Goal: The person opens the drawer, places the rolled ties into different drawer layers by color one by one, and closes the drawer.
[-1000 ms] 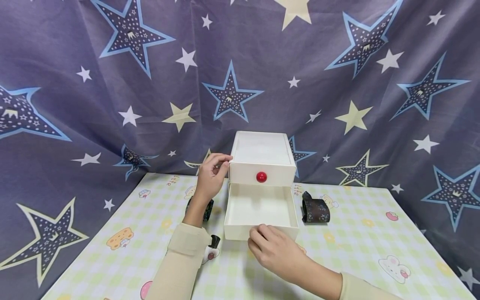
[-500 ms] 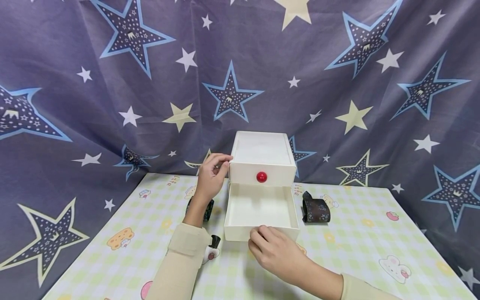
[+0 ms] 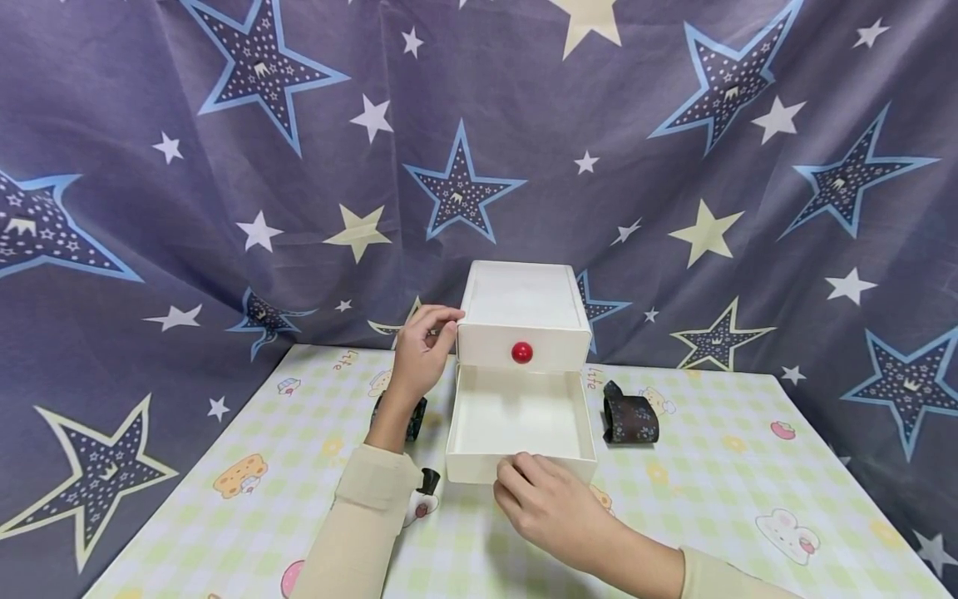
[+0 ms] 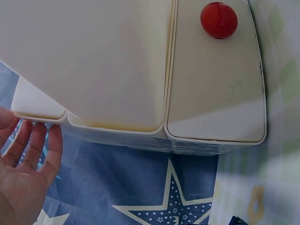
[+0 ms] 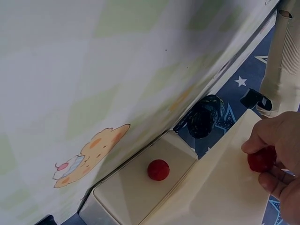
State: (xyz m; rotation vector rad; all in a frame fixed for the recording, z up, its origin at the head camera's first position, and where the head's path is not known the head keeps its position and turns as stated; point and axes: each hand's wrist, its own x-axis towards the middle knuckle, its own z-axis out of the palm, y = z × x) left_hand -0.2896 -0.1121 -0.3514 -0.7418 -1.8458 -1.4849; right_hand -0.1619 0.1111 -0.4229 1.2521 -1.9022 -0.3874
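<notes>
A white drawer cabinet stands at the middle of the table. Its top drawer is closed, with a red knob on the front. Beneath it the middle drawer is pulled far out, its inside bare; a closed bottom drawer shows in the left wrist view. My right hand pinches the red knob of the pulled-out drawer between thumb and fingers. My left hand rests with extended fingers against the cabinet's upper left side.
A dark, flower-patterned curled piece lies right of the cabinet. Another dark patterned thing is partly hidden behind the left wrist, with a small black piece nearer. A checked cloth covers the table; a star-patterned curtain hangs behind.
The middle drawer and the right hand on its knob have come very slightly nearer. The left hand has stayed in place.
</notes>
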